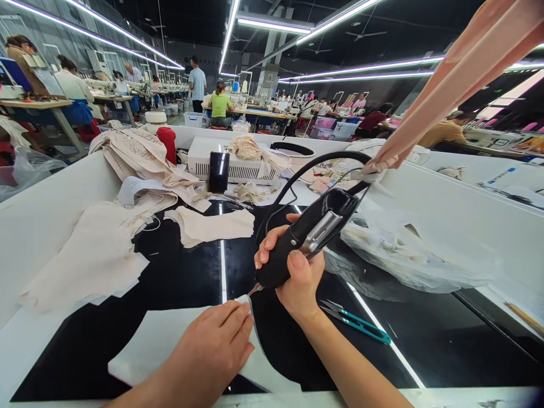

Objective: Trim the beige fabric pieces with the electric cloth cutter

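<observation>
My right hand is wrapped round a black corded hand tool with a metal plate on its side; its thin tip points down-left onto the edge of a white fabric piece. My left hand lies flat on that piece, fingers stretched out, just below the tool's tip. The piece rests on a glossy black table top. The tool's black cable loops up behind it.
Teal thread snips lie right of my right wrist. Cream fabric stacks sit left, a clear plastic bag right. A white box, phone and red bottle stand behind. A peach strap hangs upper right. Other workers sit far off.
</observation>
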A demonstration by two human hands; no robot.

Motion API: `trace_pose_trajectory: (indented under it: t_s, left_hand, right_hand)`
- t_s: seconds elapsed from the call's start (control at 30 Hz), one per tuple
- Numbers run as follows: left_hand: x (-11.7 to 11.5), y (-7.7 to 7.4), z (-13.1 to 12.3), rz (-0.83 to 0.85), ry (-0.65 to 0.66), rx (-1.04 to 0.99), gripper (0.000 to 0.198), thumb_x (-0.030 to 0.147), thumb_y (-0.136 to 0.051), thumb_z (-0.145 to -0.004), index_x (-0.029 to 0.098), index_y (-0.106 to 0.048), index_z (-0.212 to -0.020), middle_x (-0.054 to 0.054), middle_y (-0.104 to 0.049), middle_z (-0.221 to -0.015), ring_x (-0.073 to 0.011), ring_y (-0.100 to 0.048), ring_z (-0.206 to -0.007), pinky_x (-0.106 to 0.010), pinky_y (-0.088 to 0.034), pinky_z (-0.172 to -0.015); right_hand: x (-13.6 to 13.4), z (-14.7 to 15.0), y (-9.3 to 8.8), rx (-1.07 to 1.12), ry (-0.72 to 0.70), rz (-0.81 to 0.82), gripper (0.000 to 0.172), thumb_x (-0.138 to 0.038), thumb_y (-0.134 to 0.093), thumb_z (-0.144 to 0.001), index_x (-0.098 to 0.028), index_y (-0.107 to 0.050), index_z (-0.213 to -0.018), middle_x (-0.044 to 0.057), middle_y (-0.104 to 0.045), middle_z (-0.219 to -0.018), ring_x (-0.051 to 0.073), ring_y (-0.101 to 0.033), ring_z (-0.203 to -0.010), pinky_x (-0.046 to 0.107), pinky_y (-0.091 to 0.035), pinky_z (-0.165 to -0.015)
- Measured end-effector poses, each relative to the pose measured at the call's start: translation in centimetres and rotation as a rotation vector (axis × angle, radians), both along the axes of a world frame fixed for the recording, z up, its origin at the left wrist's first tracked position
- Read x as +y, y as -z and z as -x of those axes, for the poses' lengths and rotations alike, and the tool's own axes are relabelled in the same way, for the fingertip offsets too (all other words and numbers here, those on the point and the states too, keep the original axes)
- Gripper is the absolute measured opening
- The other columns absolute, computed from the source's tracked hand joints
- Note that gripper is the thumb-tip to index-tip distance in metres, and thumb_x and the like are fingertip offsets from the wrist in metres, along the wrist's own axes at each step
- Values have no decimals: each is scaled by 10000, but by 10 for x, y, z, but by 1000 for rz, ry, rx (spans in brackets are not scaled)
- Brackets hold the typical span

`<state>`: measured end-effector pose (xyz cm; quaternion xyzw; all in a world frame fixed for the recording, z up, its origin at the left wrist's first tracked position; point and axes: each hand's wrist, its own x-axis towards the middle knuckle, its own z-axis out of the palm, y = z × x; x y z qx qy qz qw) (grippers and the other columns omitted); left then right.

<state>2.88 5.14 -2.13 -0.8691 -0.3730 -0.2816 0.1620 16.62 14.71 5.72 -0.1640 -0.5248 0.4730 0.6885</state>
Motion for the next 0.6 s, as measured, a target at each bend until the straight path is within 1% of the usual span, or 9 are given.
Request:
trace_pose_trajectory:
  t_s: [0.23,0.33,0.6]
  left_hand:
    - [-1,1,-1,-20,-16,-13,346,225,-354,-1074,102,-668,-1151,-74,-741,-1138,-199,-685,-1038,-321,-524,-883]
    - [-1,1,0,-26,-17,1,371,199,-317,-1075,94,-667,-1141,-80,-745,-1125,-199,-695,-1019,-321,-531,-858]
    - [-2,1,1,-18,-17,-12,358,206,-325,-1072,102,-662,-1134,-105,-723,-1186,-220,-692,-1060,-336,-514,-848]
  right_hand:
    - [-2,-2,4,14,-23,-25,472,-423,-779,-816,-250,-548,-1189,-24,-624,-803,123,-589,-569,259,-515,-463]
    - [-2,-2,5,-10,-7,-22,477,-447,-772,-814,-258,-536,-1184,-29,-616,-802,128,-590,-561,273,-525,-466]
    - [-2,0,5,-43,24,-25,472,-473,-755,-815,-262,-522,-1167,-32,-608,-792,126,-580,-515,281,-504,-446]
